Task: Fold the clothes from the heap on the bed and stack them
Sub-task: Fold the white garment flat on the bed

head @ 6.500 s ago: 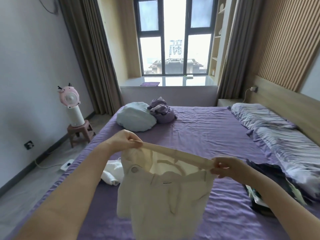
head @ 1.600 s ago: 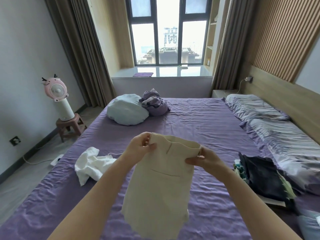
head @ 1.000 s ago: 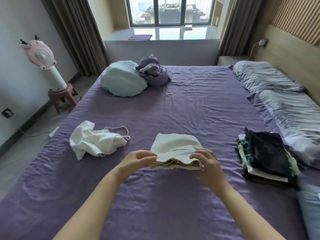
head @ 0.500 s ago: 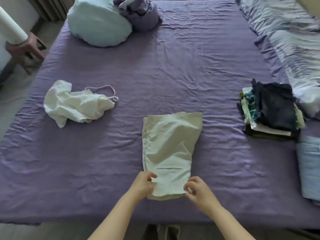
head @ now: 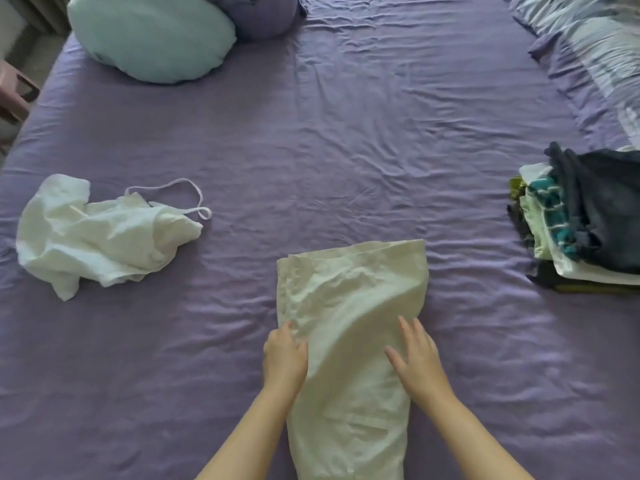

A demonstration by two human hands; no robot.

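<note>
Both hands have slid up the cream folded cotton garment (head: 349, 327) from its near end. Left hand (head: 285, 358) rests loosely curled on its 9 o'clock edge; right hand (head: 417, 358) presses flat, fingers straight, at 3 o'clock, garment lying between them on the purple bedsheet (head: 311, 150).

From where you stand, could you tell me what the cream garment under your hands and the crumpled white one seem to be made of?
Cream garment: seemingly a matte woven cotton or linen, holding broad, stiffish creases. Crumpled white garment: thinner and softer, perhaps light cotton, bunched in fine wrinkles, with a thin strap.
</note>
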